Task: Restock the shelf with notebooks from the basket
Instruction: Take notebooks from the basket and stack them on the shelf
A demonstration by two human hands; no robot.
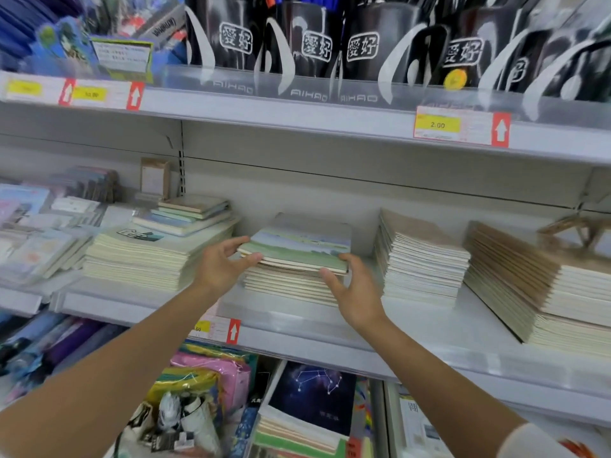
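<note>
A small bundle of notebooks (297,246) with green and blue landscape covers lies on top of a pile of like notebooks (287,287) on the middle shelf (429,328). My left hand (221,266) pinches the bundle's left edge, fingers above and thumb at the front. My right hand (355,292) holds the front right corner, fingers curled round it and the thumb under the front edge. No basket is in view.
A cream notebook stack (139,262) stands to the left, with another cream stack (420,262) and a brown kraft stack (515,276) to the right. Black pen cups (307,44) fill the shelf above. Below lies a dark constellation notebook (314,395).
</note>
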